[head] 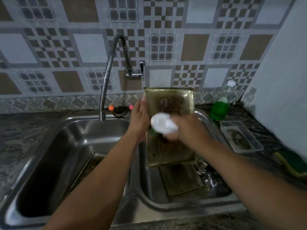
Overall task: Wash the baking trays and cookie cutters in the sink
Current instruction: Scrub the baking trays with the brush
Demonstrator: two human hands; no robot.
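A dirty golden baking tray stands tilted over the right sink basin, its face stained brown. My left hand grips the tray's left edge, thumb up along the rim. My right hand holds a white, foamy scrubber with a green edge and presses it on the tray's middle; it is blurred. A second tray lies flat in the basin below. Several metal cookie cutters sit at its right side.
A flexible faucet hangs over the left basin, where a tray corner shows. On the right counter stand a bottle of green soap, a clear plastic box and a yellow-green sponge.
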